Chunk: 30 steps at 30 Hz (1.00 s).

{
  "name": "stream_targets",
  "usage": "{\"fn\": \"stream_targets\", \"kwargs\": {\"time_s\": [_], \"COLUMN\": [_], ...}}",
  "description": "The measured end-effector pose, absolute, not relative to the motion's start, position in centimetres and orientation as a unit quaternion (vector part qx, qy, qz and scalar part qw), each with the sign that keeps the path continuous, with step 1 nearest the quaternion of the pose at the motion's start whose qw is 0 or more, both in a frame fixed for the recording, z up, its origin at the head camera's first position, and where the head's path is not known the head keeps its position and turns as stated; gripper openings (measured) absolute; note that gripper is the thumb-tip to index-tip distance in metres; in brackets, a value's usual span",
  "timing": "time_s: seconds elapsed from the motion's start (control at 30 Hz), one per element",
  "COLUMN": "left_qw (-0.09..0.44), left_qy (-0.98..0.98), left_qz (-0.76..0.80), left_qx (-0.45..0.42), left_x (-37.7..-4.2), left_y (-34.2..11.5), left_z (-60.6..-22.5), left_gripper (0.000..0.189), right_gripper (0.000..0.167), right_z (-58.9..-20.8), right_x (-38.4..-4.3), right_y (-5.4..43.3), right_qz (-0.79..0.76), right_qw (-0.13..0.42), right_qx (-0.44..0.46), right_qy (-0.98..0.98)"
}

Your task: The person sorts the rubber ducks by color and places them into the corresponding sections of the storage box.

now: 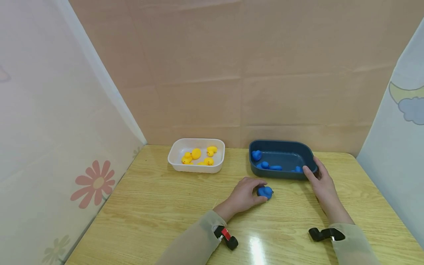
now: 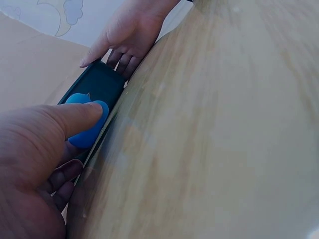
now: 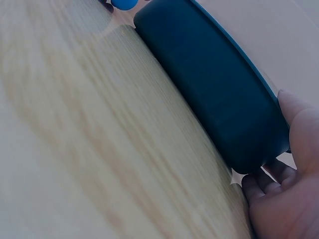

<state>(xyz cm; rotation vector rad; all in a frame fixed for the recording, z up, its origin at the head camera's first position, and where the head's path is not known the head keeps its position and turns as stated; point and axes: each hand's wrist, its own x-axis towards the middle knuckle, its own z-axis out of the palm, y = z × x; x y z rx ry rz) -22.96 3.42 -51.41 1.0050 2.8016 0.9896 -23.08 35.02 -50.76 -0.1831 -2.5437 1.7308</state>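
Note:
Between the thumb and fingers of my left hand (image 1: 243,195) is a blue rubber duck (image 1: 265,192), held just in front of the dark blue bin. The left wrist view shows the thumb pressed on the duck (image 2: 88,130). My right hand (image 1: 324,184) grips the right end of the dark blue bin (image 1: 281,176), thumb at the rim and fingers around the outer side. Inside that bin lie several blue ducks (image 1: 256,155), partly hidden by its front wall. In the right wrist view the fingers touch the end of the bin (image 3: 209,89).
A white bin (image 1: 195,168) with several yellow ducks (image 1: 196,153) stands to the left of the dark one. Both bins sit near the back of the wooden table (image 1: 149,206). A brown covering (image 1: 198,73) rises behind them, with pale printed sheets at both sides.

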Motion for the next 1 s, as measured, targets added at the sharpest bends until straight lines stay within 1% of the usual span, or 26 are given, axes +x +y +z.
{"fn": "stream_targets", "kwargs": {"time_s": [0.67,1.0], "left_qw": [0.019,0.008], "left_qy": [0.892,0.89], "left_qz": [0.336,0.334], "left_qx": [0.301,0.311], "left_x": [-22.92,-23.02], "left_y": [3.46,3.42], "left_z": [-51.21,-51.31], "left_gripper": [0.05,0.05], "right_gripper": [0.091,0.091], "right_z": [-50.73,-50.7], "right_x": [-23.11,-23.11], "right_y": [35.04,34.99], "right_qz": [0.564,0.563], "right_qw": [0.03,0.034], "right_qx": [-0.058,-0.057], "right_qy": [-0.823,-0.824]}}
